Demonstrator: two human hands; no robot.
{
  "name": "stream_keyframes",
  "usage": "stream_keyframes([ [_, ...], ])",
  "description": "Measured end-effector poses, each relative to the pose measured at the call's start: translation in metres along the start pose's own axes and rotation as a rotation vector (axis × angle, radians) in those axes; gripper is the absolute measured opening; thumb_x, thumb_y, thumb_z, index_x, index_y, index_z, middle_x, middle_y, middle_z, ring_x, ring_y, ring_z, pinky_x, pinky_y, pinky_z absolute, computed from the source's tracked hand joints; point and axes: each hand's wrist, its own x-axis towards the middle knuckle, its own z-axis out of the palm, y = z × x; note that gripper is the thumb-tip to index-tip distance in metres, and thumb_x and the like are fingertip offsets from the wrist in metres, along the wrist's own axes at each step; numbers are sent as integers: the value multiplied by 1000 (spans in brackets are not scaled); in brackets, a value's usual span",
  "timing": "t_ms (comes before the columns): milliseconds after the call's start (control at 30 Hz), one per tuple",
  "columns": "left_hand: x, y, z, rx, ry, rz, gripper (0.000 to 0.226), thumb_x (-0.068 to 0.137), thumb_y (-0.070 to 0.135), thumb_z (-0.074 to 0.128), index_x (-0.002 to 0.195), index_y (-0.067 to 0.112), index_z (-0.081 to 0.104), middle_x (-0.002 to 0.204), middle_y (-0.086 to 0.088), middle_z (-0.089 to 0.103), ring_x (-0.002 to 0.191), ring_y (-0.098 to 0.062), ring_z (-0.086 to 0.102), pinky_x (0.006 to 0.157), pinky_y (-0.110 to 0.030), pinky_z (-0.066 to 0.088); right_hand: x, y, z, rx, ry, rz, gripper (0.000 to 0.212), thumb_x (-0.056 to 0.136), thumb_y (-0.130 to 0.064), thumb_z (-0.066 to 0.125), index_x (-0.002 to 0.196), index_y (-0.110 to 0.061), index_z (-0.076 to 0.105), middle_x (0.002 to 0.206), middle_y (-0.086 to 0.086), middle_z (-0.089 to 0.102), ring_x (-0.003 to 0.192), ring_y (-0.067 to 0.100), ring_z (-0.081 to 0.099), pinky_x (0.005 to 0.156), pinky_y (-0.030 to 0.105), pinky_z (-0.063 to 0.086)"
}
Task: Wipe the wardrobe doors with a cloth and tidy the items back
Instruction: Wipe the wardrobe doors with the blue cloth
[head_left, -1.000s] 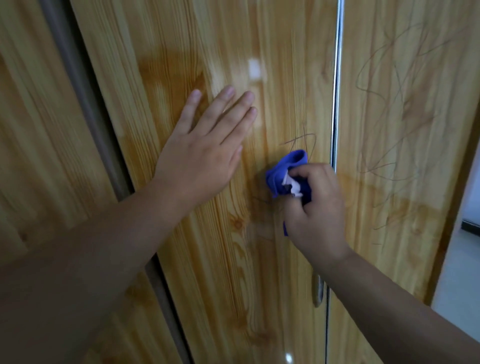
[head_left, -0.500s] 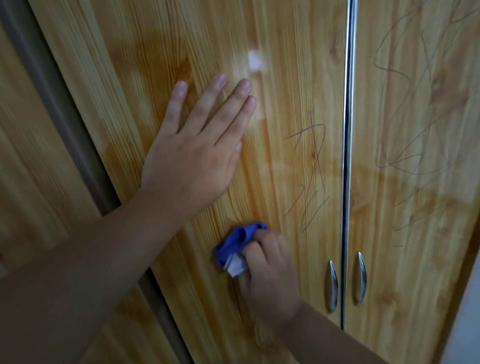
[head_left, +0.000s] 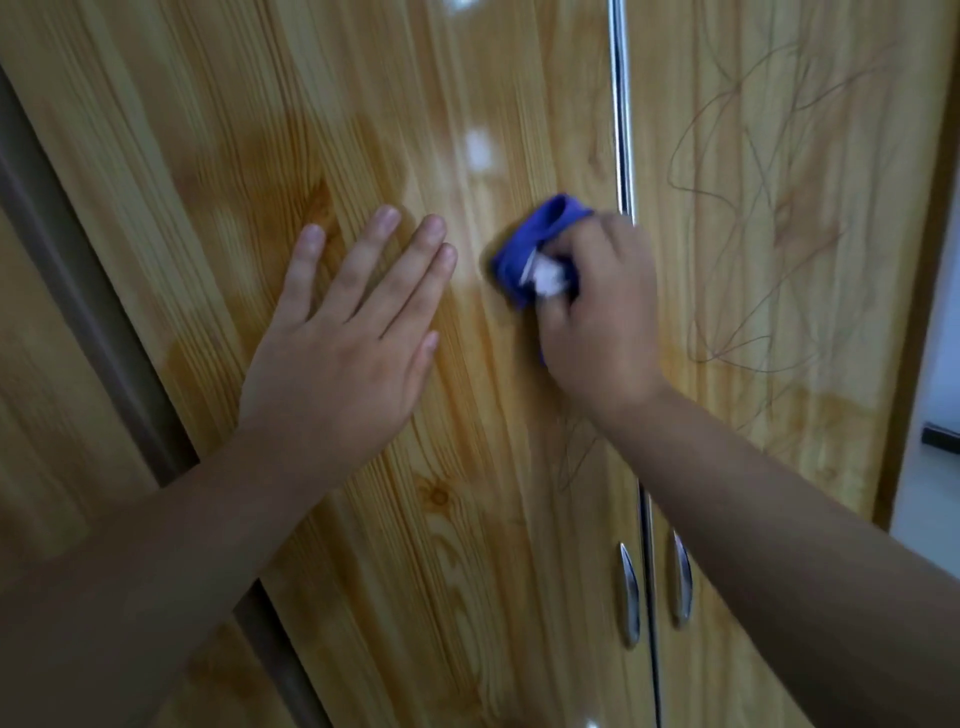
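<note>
The glossy pine-pattern middle wardrobe door (head_left: 426, 545) fills most of the view. A similar right wardrobe door (head_left: 810, 291) stands beside it, and a similar left wooden panel (head_left: 47, 395) lies beyond a dull grey-brown strip (head_left: 98, 312). A thin shiny metal edge strip (head_left: 621, 130) runs between the middle and right doors. At the far right there is a pale wall (head_left: 935, 312).

The left grip (head_left: 343, 364) lies flat on the middle door, fingers straight and spread, grasping nothing. The right grip (head_left: 602, 322) is clenched around a crumpled blue cloth (head_left: 540, 234) and presses it on the middle door, just beside the metal edge strip and near the left fingertips. The right forearm covers part of the seam between the doors.

Thin pen scribbles (head_left: 753, 208) cross the right door. Low down, a small silver left handle (head_left: 629, 592) and a small silver right handle (head_left: 682, 582) sit on either side of the seam.
</note>
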Motion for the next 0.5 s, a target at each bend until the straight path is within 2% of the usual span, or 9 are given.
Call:
stream_keyframes([
  [100, -1, 0, 2, -4, 11, 1, 59, 114, 37, 26, 167, 12, 20, 174, -5, 19, 161, -30, 16, 129, -60, 9, 26, 0, 2, -8, 121, 64, 11, 82, 3, 55, 88, 0, 63, 91, 8, 55, 86, 29, 52, 75, 35, 42],
  [233, -1, -1, 4, -3, 22, -5, 59, 114, 39, 26, 166, 13, 21, 174, -5, 20, 161, -29, 16, 129, -60, 9, -9, -7, 11, -8, 128, 61, 5, 85, 2, 58, 84, -3, 58, 90, 3, 47, 83, 23, 46, 75, 27, 35],
  [300, -1, 0, 5, 3, 28, -1, 59, 114, 38, 26, 166, 13, 21, 174, -5, 19, 161, -29, 16, 129, -60, 9, -48, -9, 15, -29, 64, 43, 8, 83, 2, 62, 85, -4, 56, 93, 7, 49, 83, 23, 46, 74, 28, 35],
  [500, -1, 1, 6, -9, 65, -8, 57, 113, 36, 33, 165, 13, 27, 173, -5, 26, 160, -30, 21, 128, -60, 14, -170, -14, 17, -56, -241, 29, 31, 69, 4, 81, 85, -9, 59, 94, 5, 55, 83, 20, 48, 67, 32, 47],
])
